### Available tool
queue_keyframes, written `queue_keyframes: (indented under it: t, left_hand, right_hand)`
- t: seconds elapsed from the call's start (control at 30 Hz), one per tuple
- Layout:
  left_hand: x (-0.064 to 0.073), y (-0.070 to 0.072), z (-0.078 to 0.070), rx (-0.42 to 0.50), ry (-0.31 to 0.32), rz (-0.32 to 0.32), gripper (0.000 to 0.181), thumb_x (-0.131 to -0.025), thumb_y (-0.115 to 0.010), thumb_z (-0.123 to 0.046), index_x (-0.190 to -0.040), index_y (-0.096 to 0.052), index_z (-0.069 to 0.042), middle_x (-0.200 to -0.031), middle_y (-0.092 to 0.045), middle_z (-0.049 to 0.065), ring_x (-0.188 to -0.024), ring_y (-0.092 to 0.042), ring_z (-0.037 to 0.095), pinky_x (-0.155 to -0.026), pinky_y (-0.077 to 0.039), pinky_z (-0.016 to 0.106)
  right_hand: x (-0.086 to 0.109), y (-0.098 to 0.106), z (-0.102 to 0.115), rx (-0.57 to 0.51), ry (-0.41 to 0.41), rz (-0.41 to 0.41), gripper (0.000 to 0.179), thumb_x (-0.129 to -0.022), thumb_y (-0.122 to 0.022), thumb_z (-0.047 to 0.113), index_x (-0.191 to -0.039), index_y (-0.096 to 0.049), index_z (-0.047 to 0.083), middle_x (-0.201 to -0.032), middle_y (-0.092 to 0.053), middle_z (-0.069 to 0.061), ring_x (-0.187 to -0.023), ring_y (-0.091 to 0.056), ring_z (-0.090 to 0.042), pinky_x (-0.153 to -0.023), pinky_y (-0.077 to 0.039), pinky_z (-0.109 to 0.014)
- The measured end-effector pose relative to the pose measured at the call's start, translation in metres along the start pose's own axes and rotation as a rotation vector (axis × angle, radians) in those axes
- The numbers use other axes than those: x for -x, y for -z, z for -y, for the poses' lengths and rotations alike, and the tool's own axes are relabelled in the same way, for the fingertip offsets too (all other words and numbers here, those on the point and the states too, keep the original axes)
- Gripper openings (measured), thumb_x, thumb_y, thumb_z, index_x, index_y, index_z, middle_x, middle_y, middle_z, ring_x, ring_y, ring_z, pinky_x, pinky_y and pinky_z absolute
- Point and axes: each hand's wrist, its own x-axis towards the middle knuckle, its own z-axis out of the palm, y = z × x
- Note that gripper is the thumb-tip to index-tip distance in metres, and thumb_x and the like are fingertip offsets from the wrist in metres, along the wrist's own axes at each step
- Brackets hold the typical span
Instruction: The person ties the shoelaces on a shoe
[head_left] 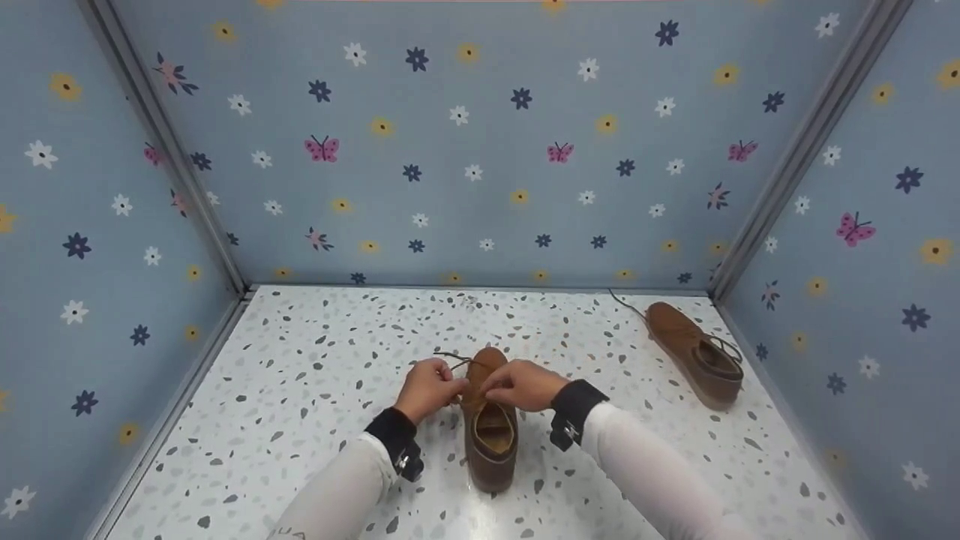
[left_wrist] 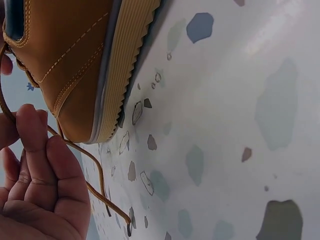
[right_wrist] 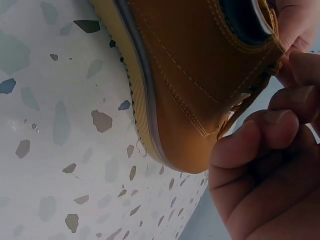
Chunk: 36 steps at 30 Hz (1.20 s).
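I have the brown shoe [left_wrist: 82, 70] in front of me, sole down on the speckled floor [head_left: 315, 367], with its toe pointing away and its heel toward me. My left hand [head_left: 427, 390] is at the left of its lacing, thumb and fingers pinched together on the lace [left_wrist: 117, 209]; beyond the pinch, lace runs out past the toe. My right hand [head_left: 527, 385] is opposite, its fingers curled in close to the lacing, just ahead of the opening. I cannot tell whether a strand is caught between those fingertips.

By my reading, the step in hand is working the lace at the top of this shoe, and it looks unfinished, since loose lace trails at the front. The next move calls for a sure pinch on each side, strands kept untangled, and an even pull that does not drag the shoe askew.

The other shoe [head_left: 686, 345] stands well apart on my right, near the right-hand wall [head_left: 862, 300], with lace of its own straggling off beyond the toe; neither hand touches it.
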Motion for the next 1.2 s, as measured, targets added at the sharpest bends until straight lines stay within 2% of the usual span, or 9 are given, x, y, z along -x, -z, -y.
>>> queue_keyframes:
  t: [0.13,0.33,0.43,0.63,0.8,1.07,1.2]
  left_hand:
    - [-0.001,-0.001,-0.001,0.005,0.011,-0.007,0.03,-0.083,-0.081,-0.022,-0.069,-0.055,-0.016,-0.06,-0.067,-0.003,-0.056,-0.063,0.01,-0.05,-0.042,0.023]
    - [-0.002,-0.002,0.0,0.027,0.036,-0.013,0.026,-0.082,-0.08,-0.02,-0.071,-0.057,-0.015,-0.062,-0.068,-0.002,-0.057,-0.068,0.011,-0.05,-0.044,0.022]
    - [-0.002,-0.002,0.0,0.053,0.053,-0.009,0.025,-0.082,-0.079,-0.019,-0.073,-0.056,-0.014,-0.062,-0.068,-0.001,-0.058,-0.068,0.011,-0.051,-0.046,0.022]
    - [0.001,-0.003,-0.002,0.104,0.081,0.005,0.022,-0.084,-0.079,-0.017,-0.08,-0.058,-0.011,-0.068,-0.072,0.001,-0.06,-0.07,0.012,-0.055,-0.049,0.022]
    - [0.002,-0.002,-0.003,0.126,0.097,0.028,0.02,-0.087,-0.077,-0.019,-0.086,-0.061,-0.009,-0.078,-0.077,0.005,-0.063,-0.072,0.012,-0.057,-0.052,0.022]
    - [-0.001,0.009,-0.003,0.124,0.106,0.033,0.012,-0.095,-0.067,-0.017,-0.093,-0.065,-0.006,-0.085,-0.08,0.008,-0.065,-0.073,0.013,-0.061,-0.057,0.03]
    - [-0.005,0.014,0.0,0.061,0.082,-0.004,0.01,-0.096,-0.067,-0.016,-0.095,-0.068,-0.006,-0.086,-0.077,0.007,-0.066,-0.072,0.015,-0.063,-0.055,0.029]
  right_hand:
    - [-0.003,-0.003,0.002,-0.006,0.026,0.027,0.021,-0.104,-0.064,0.023,-0.119,-0.079,0.022,-0.119,-0.078,0.003,-0.11,-0.071,-0.013,-0.097,-0.056,-0.031]
    - [-0.005,-0.005,0.001,-0.051,0.039,0.043,0.018,-0.102,-0.068,0.025,-0.115,-0.081,0.023,-0.114,-0.079,0.005,-0.104,-0.071,-0.009,-0.093,-0.056,-0.027]
    - [-0.005,-0.006,0.0,-0.076,0.028,0.034,0.016,-0.1,-0.071,0.028,-0.11,-0.081,0.022,-0.109,-0.08,0.005,-0.098,-0.07,-0.006,-0.089,-0.056,-0.026]
    - [-0.006,-0.007,0.001,-0.144,-0.018,0.014,0.013,-0.095,-0.078,0.032,-0.098,-0.079,0.02,-0.091,-0.075,0.008,-0.077,-0.061,0.0,-0.073,-0.051,-0.022]
    - [-0.007,-0.009,0.0,-0.155,-0.035,-0.032,0.015,-0.095,-0.078,0.032,-0.092,-0.077,0.017,-0.086,-0.073,0.009,-0.074,-0.059,-0.001,-0.071,-0.049,-0.022]
    - [-0.004,-0.008,0.0,-0.21,-0.047,-0.082,0.016,-0.098,-0.073,0.029,-0.092,-0.076,0.014,-0.082,-0.07,0.008,-0.071,-0.057,-0.003,-0.068,-0.048,-0.022]
    - [-0.002,-0.008,0.001,-0.226,-0.063,-0.097,0.016,-0.099,-0.072,0.03,-0.092,-0.076,0.016,-0.082,-0.07,0.008,-0.071,-0.057,-0.004,-0.067,-0.047,-0.024]
